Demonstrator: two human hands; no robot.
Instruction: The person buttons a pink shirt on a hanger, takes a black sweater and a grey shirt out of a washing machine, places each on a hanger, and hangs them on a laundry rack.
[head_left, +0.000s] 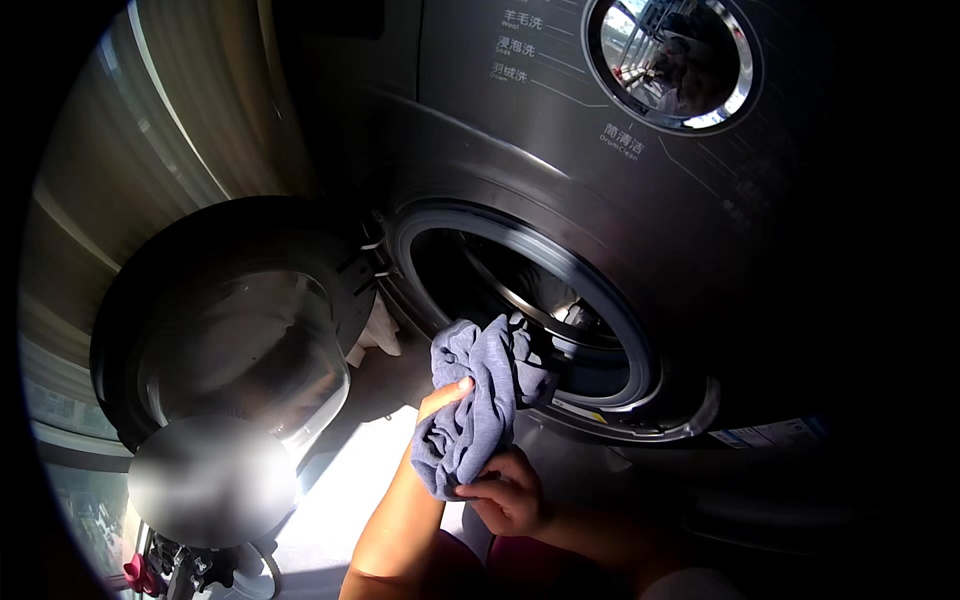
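Observation:
A crumpled blue-grey garment (pixel 470 400) is bunched between my hands, just in front of the washing machine's round opening. My left hand (pixel 447 394) grips it from the left with the thumb on top; the other fingers are hidden under the fabric. Lower down, my right hand (pixel 508 492) pinches the garment's near edge with curled fingers. The cloth's far end, in shadow, overlaps the lower rim of the grey door seal (pixel 625 330). Inside the dark drum (pixel 500 275), a metal edge and some sunlit shapes show, too dim to name.
The round glass door (pixel 240 340) stands swung out to the left on its hinge. Above the opening, a chrome dial (pixel 675 60) sits on the dark grey panel. Pale cloth (pixel 376 335) shows behind the door. A red-pink object (pixel 138 573) lies at lower left, below a blurred oval.

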